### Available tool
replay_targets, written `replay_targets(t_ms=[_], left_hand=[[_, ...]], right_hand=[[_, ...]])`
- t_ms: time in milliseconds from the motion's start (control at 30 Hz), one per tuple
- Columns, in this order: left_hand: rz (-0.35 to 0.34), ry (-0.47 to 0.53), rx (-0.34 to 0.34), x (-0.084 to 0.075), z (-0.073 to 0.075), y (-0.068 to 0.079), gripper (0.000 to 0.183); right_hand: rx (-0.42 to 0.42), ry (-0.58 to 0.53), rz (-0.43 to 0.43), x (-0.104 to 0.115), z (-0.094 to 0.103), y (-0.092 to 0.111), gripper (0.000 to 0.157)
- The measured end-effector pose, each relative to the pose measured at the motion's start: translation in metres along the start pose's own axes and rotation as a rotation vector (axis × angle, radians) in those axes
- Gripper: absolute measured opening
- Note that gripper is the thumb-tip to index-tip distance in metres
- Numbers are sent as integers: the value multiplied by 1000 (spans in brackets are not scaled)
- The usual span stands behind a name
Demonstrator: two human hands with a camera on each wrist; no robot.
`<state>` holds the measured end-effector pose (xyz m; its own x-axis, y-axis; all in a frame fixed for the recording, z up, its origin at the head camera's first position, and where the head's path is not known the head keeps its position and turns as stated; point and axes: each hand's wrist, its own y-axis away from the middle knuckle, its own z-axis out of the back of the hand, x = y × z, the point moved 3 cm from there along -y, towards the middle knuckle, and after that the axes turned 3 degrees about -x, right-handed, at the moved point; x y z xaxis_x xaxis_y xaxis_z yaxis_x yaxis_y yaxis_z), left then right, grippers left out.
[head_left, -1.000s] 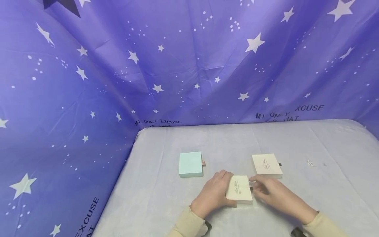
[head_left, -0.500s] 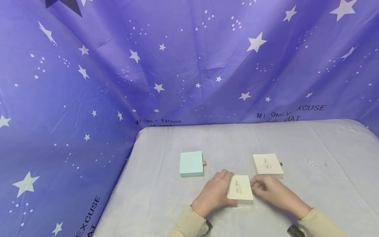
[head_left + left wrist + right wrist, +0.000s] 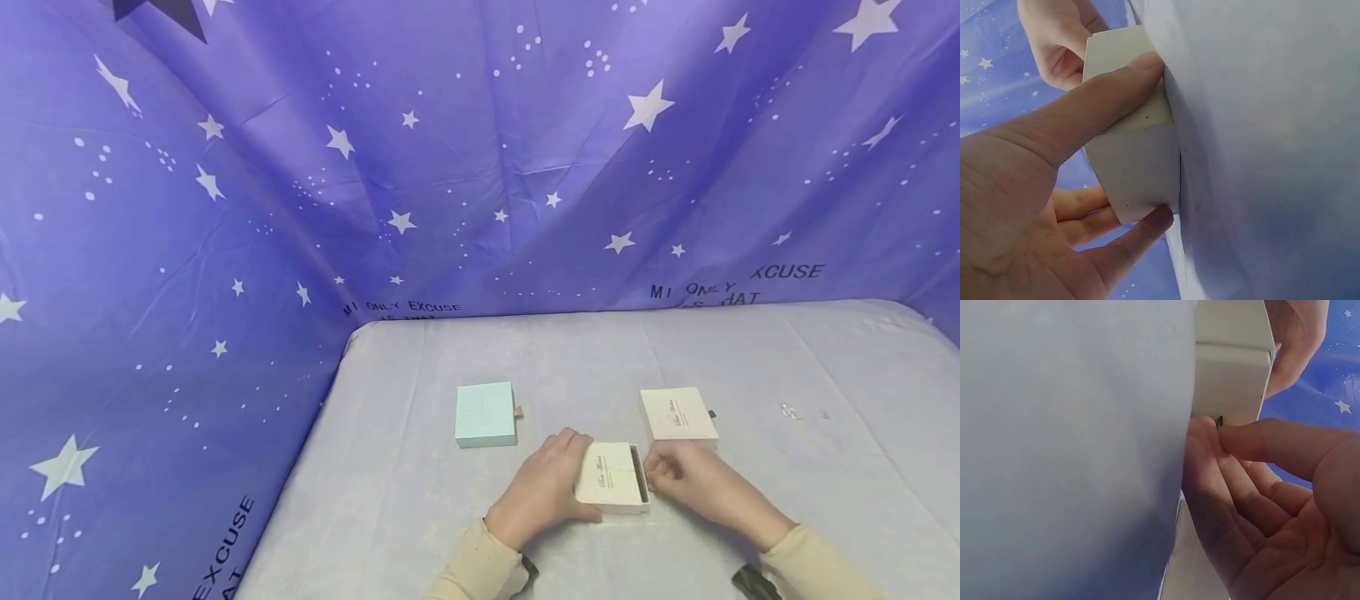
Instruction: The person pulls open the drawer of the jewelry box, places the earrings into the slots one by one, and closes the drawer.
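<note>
A cream drawer box [image 3: 606, 478] with dark lettering lies flat on the table before me. Its drawer [image 3: 642, 482] sticks out slightly on the right, showing a dark strip inside. My left hand [image 3: 542, 485] grips the sleeve from the left; in the left wrist view the thumb [image 3: 1119, 94] lies along one side of the box and the other fingers reach round it. At the drawer's right end is my right hand [image 3: 701, 487]. Its thumb and forefinger pinch a small black ribbon tab [image 3: 1220, 421], seen in the right wrist view. What the drawer contains is hidden.
A second cream box [image 3: 677, 414] with a dark tab [image 3: 712, 414] lies just beyond my right hand. Back left is a mint-green box [image 3: 486, 414] with a pinkish tab. Small shiny pieces [image 3: 790, 411] lie at the right. A starry purple curtain [image 3: 480, 167] hangs behind the table.
My right hand has closed on the tab and moved slightly right, so the drawer now juts out of the sleeve. The left hand stays in place round the box.
</note>
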<state>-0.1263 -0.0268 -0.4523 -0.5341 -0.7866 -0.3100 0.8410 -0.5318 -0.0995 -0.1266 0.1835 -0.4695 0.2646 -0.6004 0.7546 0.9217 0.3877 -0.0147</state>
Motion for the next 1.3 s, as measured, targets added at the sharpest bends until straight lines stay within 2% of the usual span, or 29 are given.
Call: replay_targets(t_ms=[433, 767, 1000, 1133, 1300], left_hand=[[-24, -24, -14, 2, -3, 0, 87], [-30, -24, -23, 2, -3, 0, 87], [-22, -21, -13, 1, -3, 0, 87], [-22, -18, -11, 1, -3, 0, 87], [-24, -15, -11, 2, -3, 0, 87]], right_hand=[[-35, 63, -2, -8, 15, 8, 7], [-90, 185, -72, -16, 28, 17, 11], [-68, 159, -107, -19, 31, 18, 6], [-67, 165, -101, -18, 32, 18, 7], [-82, 239, -74, -15, 35, 19, 7]])
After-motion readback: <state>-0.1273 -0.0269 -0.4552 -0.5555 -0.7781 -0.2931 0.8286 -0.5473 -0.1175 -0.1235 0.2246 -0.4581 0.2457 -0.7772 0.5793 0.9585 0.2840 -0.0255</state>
